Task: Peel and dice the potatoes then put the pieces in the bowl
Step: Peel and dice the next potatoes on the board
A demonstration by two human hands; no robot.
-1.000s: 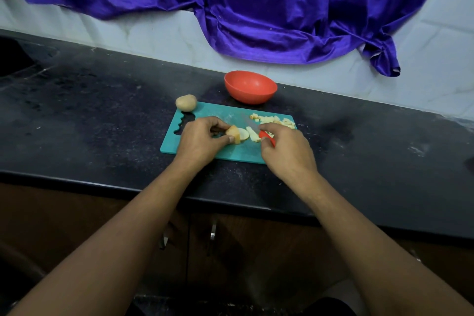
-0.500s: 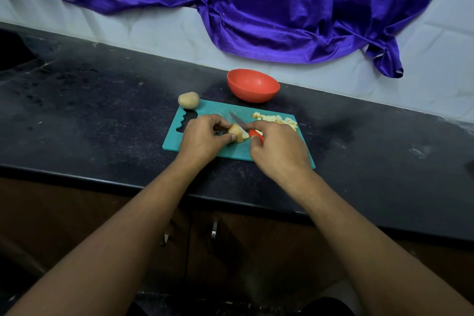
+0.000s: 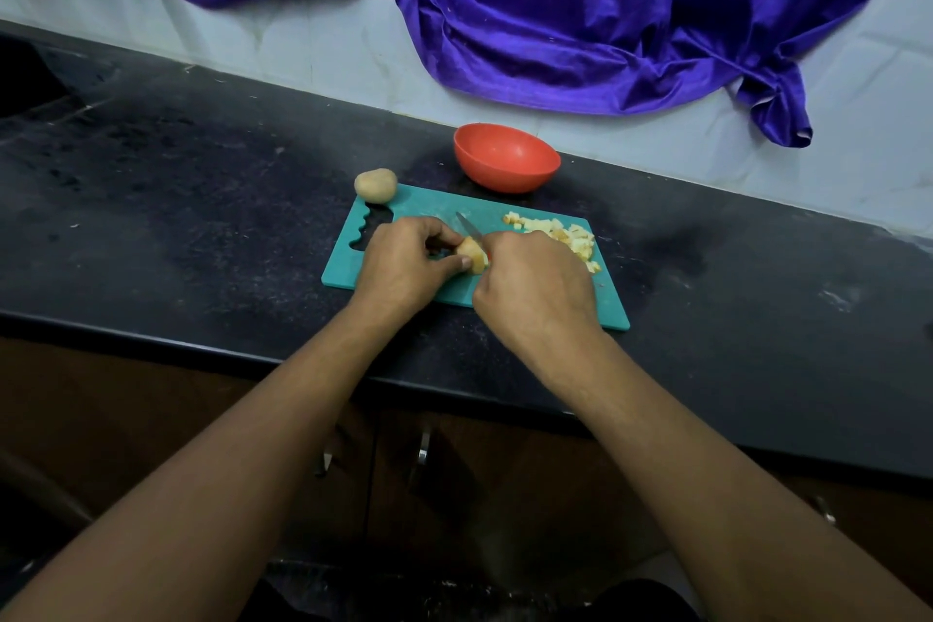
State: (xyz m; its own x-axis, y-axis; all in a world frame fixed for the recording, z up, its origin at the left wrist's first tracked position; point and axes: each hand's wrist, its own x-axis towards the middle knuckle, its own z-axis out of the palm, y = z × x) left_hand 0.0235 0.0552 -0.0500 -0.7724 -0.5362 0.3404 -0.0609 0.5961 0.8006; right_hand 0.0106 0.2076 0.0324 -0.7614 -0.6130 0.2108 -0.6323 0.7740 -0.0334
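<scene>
A teal cutting board lies on the black counter. My left hand pinches a peeled potato chunk on the board. My right hand grips a knife by its red handle, mostly hidden; the blade rests against the chunk's right side. Several diced potato pieces are heaped at the board's far right. A whole unpeeled potato sits at the board's far left corner. An orange-red bowl stands beyond the board, with nothing visible inside.
The black counter runs left and right, with its front edge just below the board. A purple cloth hangs on the white tiled wall behind the bowl. Brown cabinet doors with metal handles are under the counter.
My right hand has moved left with the knife, from the cut slices to the chunk in my left hand. The loose slices seen earlier are now hidden under it.
</scene>
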